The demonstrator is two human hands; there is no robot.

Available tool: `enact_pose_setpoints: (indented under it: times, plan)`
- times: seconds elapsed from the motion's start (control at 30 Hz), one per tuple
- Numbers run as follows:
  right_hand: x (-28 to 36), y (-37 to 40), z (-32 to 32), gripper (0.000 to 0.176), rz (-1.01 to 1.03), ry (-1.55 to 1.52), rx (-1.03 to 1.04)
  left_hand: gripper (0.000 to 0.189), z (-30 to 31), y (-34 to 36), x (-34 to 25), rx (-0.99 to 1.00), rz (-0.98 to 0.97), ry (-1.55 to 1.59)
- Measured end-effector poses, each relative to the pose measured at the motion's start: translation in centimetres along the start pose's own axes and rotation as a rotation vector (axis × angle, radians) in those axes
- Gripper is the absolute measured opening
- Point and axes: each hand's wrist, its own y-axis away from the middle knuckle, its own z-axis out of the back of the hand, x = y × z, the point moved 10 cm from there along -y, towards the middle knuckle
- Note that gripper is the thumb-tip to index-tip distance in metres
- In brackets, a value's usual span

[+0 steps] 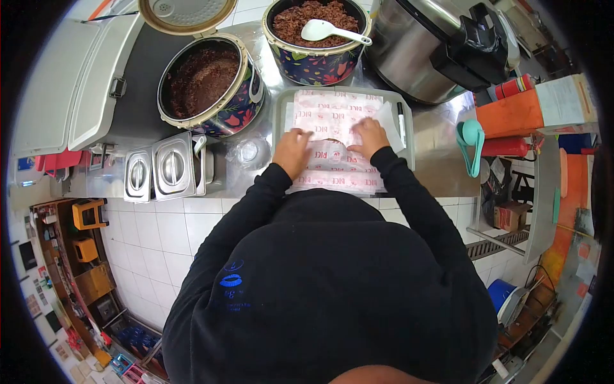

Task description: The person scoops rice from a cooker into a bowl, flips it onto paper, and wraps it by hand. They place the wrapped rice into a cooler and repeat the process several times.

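Observation:
Sheets of white wrapping paper [332,110] with red "RICE" print lie on a grey tray [279,109] in front of me. My left hand [293,152] has its fingers curled at the left edge of a raised paper fold. On the opposite side, my right hand [371,137] pinches the same fold, its thumb near the middle. A thin brownish strip shows under the fold between my hands; what it belongs to is mostly hidden. More printed paper is stacked close to my body. Beside the paper, a marker pen [401,121] rests along the tray's right side.
Behind the tray stands a flowered pot [313,64] of reddish-brown rice, with a white rice paddle [320,31] across it. Left are an open rice cooker [236,112], lidded steel containers [173,168] and a clear plastic bowl [251,153]. A steel cooker [416,57] and turquoise tongs [472,147] are right.

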Motion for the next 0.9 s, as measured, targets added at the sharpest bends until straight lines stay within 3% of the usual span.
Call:
enact_pose_setpoints:
  times: [0.07, 0.1, 0.13, 0.17, 0.23, 0.37, 0.4, 0.53, 0.63, 0.67, 0.7, 0.77, 0.87, 0.9]
  plan:
    - [0.7, -2.1, 0.6, 0.074, 0.227, 0.037, -0.120, 0.033, 0.5, 0.9, -4.1, -0.056, -0.400, 0.045]
    - [1.3, -2.7, 0.8, 0.083, 0.336, 0.053, -0.177, 0.035, -1.0, 1.7, -5.5, 0.105, -0.480, 0.042]
    - [0.9, -3.6, 0.1, 0.098, 0.304, 0.024, -0.086, 0.039, -2.3, 2.6, -6.5, 0.179, -0.557, 0.012]
    - [0.5, -4.4, -0.3, 0.098, 0.254, 0.044, -0.016, 0.044, -3.5, 3.3, -7.3, 0.250, -0.636, -0.021]
    - [0.0, -6.0, -0.3, 0.096, 0.158, 0.089, 0.121, 0.051, -4.8, 3.3, -6.5, 0.300, -0.563, -0.087]
    - [-3.0, -9.4, -4.0, 0.075, 0.110, -0.088, 0.393, 0.059, -6.1, 3.6, -5.3, 0.349, -0.505, -0.104]
    - [-3.5, -9.4, -4.3, 0.066, 0.039, 0.029, 0.479, 0.060, -6.1, 3.5, -5.3, 0.368, -0.490, -0.087]
    - [-0.4, -9.1, -0.6, 0.070, 0.289, 0.126, 0.163, 0.061, -6.3, 3.5, -5.1, 0.376, -0.464, -0.059]
    - [-0.9, -9.3, -1.3, 0.071, 0.285, -0.061, 0.182, 0.061, -6.1, 3.1, -5.0, 0.365, -0.471, -0.067]
    - [-2.2, -9.5, -2.9, 0.073, 0.145, -0.094, 0.368, 0.061, -6.0, 3.1, -5.0, 0.369, -0.470, -0.067]
    - [-2.3, -9.2, -3.3, 0.072, 0.131, -0.079, 0.437, 0.061, -5.9, 3.1, -5.1, 0.358, -0.475, -0.062]
    - [-1.2, -9.0, -2.9, 0.068, 0.266, 0.274, 0.330, 0.061, -5.9, 3.2, -5.0, 0.340, -0.481, -0.052]
    - [1.4, -7.1, 0.3, 0.053, 0.449, 0.192, 0.092, 0.061, -6.0, 3.0, -5.1, 0.350, -0.494, -0.069]
    - [1.7, -6.8, 0.2, 0.048, 0.421, 0.094, 0.143, 0.061, -6.0, 3.1, -5.1, 0.356, -0.494, -0.067]
